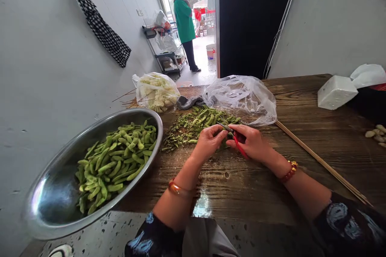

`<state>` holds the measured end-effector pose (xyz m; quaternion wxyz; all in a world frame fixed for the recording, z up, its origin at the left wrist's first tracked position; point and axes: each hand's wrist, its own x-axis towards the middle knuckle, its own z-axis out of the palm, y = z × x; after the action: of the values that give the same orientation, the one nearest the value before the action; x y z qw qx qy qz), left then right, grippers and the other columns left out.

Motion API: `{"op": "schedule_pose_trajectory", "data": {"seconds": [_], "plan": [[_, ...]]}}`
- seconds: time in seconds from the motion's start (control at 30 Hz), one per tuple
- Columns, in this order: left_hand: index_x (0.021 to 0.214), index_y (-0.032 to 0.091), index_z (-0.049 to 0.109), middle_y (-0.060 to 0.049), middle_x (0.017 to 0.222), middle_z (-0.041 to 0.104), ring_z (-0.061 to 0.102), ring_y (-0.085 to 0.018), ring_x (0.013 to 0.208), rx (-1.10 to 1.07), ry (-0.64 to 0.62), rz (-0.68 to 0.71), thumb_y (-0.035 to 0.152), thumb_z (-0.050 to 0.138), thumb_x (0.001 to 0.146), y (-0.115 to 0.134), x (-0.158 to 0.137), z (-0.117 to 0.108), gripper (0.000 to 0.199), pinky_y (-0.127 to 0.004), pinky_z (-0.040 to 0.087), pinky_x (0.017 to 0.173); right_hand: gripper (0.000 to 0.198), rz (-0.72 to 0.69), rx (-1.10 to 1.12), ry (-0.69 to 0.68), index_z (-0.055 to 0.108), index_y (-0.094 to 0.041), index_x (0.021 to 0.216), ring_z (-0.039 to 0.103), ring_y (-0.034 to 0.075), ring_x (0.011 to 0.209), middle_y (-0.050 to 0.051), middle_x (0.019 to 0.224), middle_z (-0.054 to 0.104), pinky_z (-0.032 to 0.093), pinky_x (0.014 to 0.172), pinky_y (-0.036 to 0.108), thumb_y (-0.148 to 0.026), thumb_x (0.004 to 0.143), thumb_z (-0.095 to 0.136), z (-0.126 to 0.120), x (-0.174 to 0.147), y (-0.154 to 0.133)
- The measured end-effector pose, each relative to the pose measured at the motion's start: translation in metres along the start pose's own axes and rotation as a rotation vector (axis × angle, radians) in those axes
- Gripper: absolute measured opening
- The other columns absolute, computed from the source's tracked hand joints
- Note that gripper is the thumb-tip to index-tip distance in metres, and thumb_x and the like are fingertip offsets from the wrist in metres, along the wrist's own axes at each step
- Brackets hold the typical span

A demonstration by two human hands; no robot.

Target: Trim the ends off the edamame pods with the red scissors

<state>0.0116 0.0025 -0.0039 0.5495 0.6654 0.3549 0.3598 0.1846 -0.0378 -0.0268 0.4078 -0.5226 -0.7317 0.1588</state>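
My right hand is closed around red-handled scissors, their metal blades pointing left towards my other hand. My left hand is pinched closed beside the blades; what lies between its fingers is too hidden to make out. Just beyond both hands, a pile of green edamame pods is heaped on the wooden table. Small green trimmings are scattered at the pile's left side. To the left, a large steel basin stands tilted in view, with many edamame pods inside.
Behind the pile are a bag of pale vegetable pieces, a dark grey cloth and a crumpled clear plastic bag. Thin wooden skewers lie at the right, near a white box. A person in green stands at the doorway.
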Motion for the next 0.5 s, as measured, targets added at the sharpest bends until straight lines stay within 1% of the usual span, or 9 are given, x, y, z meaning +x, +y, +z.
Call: {"op": "schedule_pose_trajectory", "data": {"seconds": [0.1, 0.23, 0.37, 0.5], "plan": [[0.081, 0.012, 0.065, 0.004, 0.056, 0.048, 0.036, -0.004, 0.043, 0.024, -0.004, 0.001, 0.043, 0.062, 0.081, 0.002, -0.001, 0.001, 0.031, -0.018, 0.028, 0.042, 0.049, -0.023, 0.006, 0.006, 0.061, -0.017, 0.118, 0.061, 0.019, 0.079, 0.007, 0.094, 0.067, 0.051, 0.075, 0.033, -0.046, 0.079, 0.067, 0.001, 0.0, 0.001], [0.078, 0.012, 0.065, 0.004, 0.054, 0.046, 0.035, -0.004, 0.043, 0.017, 0.022, -0.007, 0.043, 0.063, 0.08, 0.003, -0.003, 0.002, 0.031, -0.019, 0.027, 0.042, 0.048, -0.023, 0.009, 0.009, 0.063, -0.014, 0.116, 0.057, 0.017, 0.07, 0.005, 0.081, 0.063, 0.049, 0.07, 0.031, -0.047, 0.08, 0.066, 0.001, 0.0, 0.002], [0.084, 0.012, 0.069, 0.002, 0.06, 0.052, 0.037, -0.006, 0.048, 0.047, 0.054, 0.0, 0.042, 0.063, 0.079, 0.0, -0.001, 0.0, 0.031, -0.02, 0.029, 0.045, 0.048, -0.013, 0.0, 0.001, 0.064, -0.014, 0.115, 0.055, 0.015, 0.066, 0.003, 0.075, 0.062, 0.047, 0.067, 0.029, -0.046, 0.081, 0.066, 0.0, 0.0, 0.0], [0.08, 0.014, 0.072, -0.002, 0.072, 0.061, 0.048, -0.011, 0.065, 0.145, 0.134, 0.084, 0.036, 0.066, 0.077, -0.007, 0.003, -0.002, 0.023, -0.021, 0.038, 0.06, 0.047, 0.024, -0.01, -0.019, 0.065, -0.014, 0.116, 0.057, 0.016, 0.068, 0.004, 0.079, 0.065, 0.047, 0.068, 0.029, -0.045, 0.081, 0.066, 0.001, 0.0, -0.001]]}}
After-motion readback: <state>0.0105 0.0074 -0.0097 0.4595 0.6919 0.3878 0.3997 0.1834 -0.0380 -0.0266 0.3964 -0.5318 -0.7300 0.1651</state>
